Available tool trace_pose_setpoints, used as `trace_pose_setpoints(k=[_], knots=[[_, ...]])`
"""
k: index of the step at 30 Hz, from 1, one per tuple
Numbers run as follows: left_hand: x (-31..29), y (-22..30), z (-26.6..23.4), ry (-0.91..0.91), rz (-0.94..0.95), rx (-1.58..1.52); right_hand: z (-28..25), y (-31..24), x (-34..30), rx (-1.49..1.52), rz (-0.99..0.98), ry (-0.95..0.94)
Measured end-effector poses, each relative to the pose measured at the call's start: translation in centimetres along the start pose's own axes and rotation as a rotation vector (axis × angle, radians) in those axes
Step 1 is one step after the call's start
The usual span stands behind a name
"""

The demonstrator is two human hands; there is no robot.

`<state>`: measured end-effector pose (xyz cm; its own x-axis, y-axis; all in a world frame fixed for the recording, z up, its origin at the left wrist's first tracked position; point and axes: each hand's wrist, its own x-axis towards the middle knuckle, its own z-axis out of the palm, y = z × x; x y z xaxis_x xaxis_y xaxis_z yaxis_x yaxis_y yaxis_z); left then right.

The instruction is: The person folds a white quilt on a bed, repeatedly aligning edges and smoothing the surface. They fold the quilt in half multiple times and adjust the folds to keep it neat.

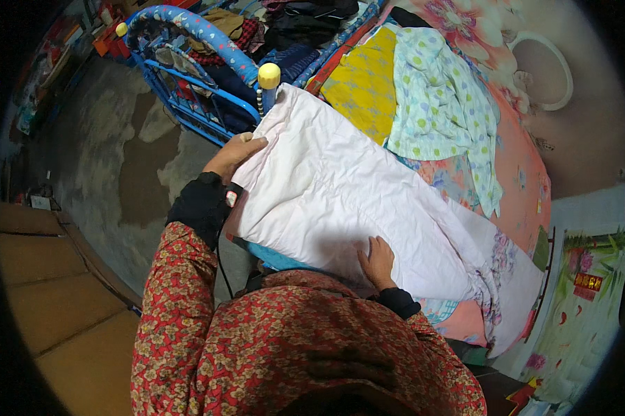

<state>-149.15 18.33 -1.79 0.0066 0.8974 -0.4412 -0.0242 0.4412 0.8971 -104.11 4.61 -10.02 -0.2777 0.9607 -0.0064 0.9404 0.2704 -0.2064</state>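
Left hand [236,154]: grasping the far-left edge of the white cloth [340,173], thumb on top, remaining fingers partly hidden.
Right hand [379,263]: loose, fingers extended, resting on the cloth's near edge.
White cloth: spread wrinkled across the bed's near side, its flowered end to the right.
Yellow cloth [363,87]: beyond it, far side, left of the dotted cloth [437,104].
Yellow knob [269,75]: atop the bedpost, just beyond the left hand.
Dark clothes [305,28]: heaped far left, behind the blue rail.

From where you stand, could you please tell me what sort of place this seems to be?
Probably a home bedroom: there's a blue metal bed frame, a peach floral bedsheet and white cloth spread on top.
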Motion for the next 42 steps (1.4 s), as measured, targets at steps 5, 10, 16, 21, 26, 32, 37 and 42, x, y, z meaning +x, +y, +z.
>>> trace_pose_setpoints(k=[5,10,16,21,26,32,37,42], knots=[[6.0,-3.2,-1.1,0.31,0.287,-0.035,1.2,1.5,-2.5,-0.006,0.078,-0.132],[5.6,-4.3,-2.3,0.327,0.159,0.014,1.9,2.6,-1.4,0.087,0.13,-0.31],[-2.1,-3.3,-5.3,-0.009,-0.01,0.154,2.1,3.5,-1.0,0.067,0.095,-0.399],[-9.2,-7.4,-8.6,0.007,-0.048,-0.075,2.4,3.5,-0.7,0.073,0.099,-0.441],[-11.4,-8.8,-8.6,0.03,-0.056,-0.036,2.3,3.3,-0.5,0.058,0.132,-0.484],[-10.3,-8.5,-6.6,-0.12,-0.017,0.171,1.7,2.4,-0.9,0.085,0.129,-0.425],[-9.3,-11.0,-7.8,0.214,-0.008,0.077,2.0,1.5,-2.7,0.062,0.15,-0.282],[-8.7,-9.1,-4.7,0.575,0.381,0.448,3.1,0.0,-4.8,0.023,0.12,-0.078]])
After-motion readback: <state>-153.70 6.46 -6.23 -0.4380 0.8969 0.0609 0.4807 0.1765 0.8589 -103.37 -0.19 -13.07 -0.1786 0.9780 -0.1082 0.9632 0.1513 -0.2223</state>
